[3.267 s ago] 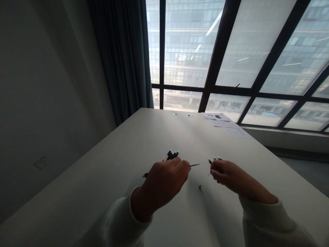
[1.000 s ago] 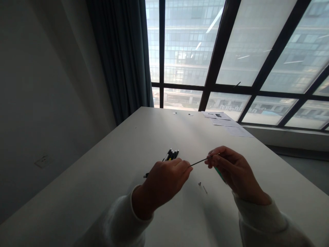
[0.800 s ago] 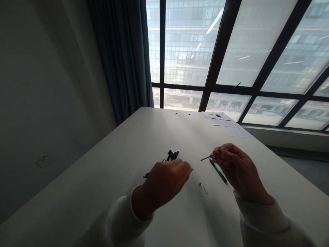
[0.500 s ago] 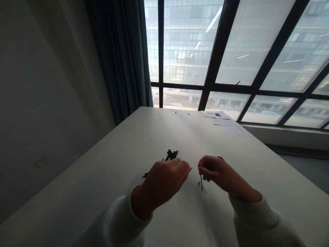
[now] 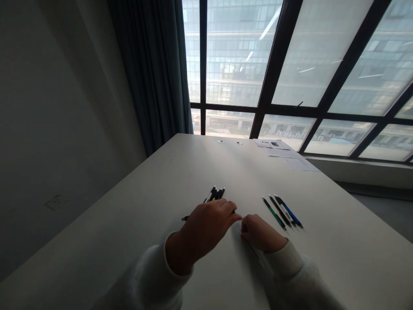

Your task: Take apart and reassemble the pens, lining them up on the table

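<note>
Thin dark rod [image 5: 253, 251] slants beneath curled right hand [image 5: 263, 234]; can't tell if gripped. If loose, a wrist nudge could roll it. Left hand [image 5: 206, 228] pinches small green piece [image 5: 234, 211], mostly hidden; slack fingers might drop it.

1 slim dark refill [image 5: 253, 251] (pale-tipped) slants below the right fingers [image 5: 245, 229].

Under my left hand [image 5: 204, 230] and right hand [image 5: 261, 234]: desk [image 5: 129, 224], smooth, satin sheen. Right of both: loose pens [image 5: 284, 210], plastic-looking barrels, shiny metallic-looking tips. Beyond my left: bunched pens [image 5: 217, 194], similar. My sleeves [image 5: 153, 275]: soft matt cloth. Well beyond both: matt paper sheets [image 5: 277, 150], matt cloth curtain [image 5: 151, 69], glossy window glass [image 5: 235, 60].
</note>
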A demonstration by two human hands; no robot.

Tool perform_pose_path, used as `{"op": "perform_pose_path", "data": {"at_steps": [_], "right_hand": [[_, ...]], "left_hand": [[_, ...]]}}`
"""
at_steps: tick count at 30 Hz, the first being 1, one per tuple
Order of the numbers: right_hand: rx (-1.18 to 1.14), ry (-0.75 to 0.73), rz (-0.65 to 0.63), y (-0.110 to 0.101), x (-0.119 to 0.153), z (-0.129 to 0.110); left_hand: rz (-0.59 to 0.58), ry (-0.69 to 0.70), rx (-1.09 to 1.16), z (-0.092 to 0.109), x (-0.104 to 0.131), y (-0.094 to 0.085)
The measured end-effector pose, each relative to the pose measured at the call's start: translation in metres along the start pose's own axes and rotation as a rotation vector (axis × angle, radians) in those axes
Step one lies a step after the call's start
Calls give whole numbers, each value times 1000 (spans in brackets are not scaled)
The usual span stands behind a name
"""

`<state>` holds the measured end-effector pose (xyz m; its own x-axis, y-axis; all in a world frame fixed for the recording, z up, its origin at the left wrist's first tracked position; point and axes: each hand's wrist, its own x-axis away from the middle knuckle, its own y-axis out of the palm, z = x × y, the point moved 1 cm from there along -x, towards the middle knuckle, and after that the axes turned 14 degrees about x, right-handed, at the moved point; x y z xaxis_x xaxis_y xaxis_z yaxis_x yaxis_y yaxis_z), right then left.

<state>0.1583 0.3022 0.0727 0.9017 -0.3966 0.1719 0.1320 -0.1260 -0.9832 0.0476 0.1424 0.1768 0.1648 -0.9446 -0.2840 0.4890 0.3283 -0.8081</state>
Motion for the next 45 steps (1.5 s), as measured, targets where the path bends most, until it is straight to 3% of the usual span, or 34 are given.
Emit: {"op": "perform_pose_path", "data": {"at_steps": [8, 11, 14, 17, 20, 23, 28, 33, 38, 42, 45], "right_hand": [[15, 48, -4, -1, 1, -2], [-41, 28, 62, -11, 2, -2], [-279, -48, 187, -33, 9, -4], [-738, -149, 262, -59, 21, -11], [-1050, -288, 277, -79, 36, -24], [-1115, -395, 266, -88, 46, -36], [-1109, -405, 360, -87, 47, -34], [-1107, -326, 372, -82, 46, -25], [-1204, -293, 377, -81, 46, -28], [-1220, -222, 445, -82, 46, -29], [-1154, -208, 416, -83, 47, -28]], "left_hand": [[-66, 68, 39, -5, -1, 5], [-69, 136, 41, -4, 0, 5], [-18, 253, -19, -1, 1, 4], [52, 454, 20, 7, 4, 1], [131, 646, 270, 18, 6, -6], [191, 707, 630, 26, 8, -14], [368, 538, 1131, 17, 7, -15], [507, 332, 1251, 1, 2, -8], [521, 6, 1300, -8, -4, -4], [551, -75, 1415, -18, -9, 0], [546, -158, 1519, -25, -13, 2]]}}
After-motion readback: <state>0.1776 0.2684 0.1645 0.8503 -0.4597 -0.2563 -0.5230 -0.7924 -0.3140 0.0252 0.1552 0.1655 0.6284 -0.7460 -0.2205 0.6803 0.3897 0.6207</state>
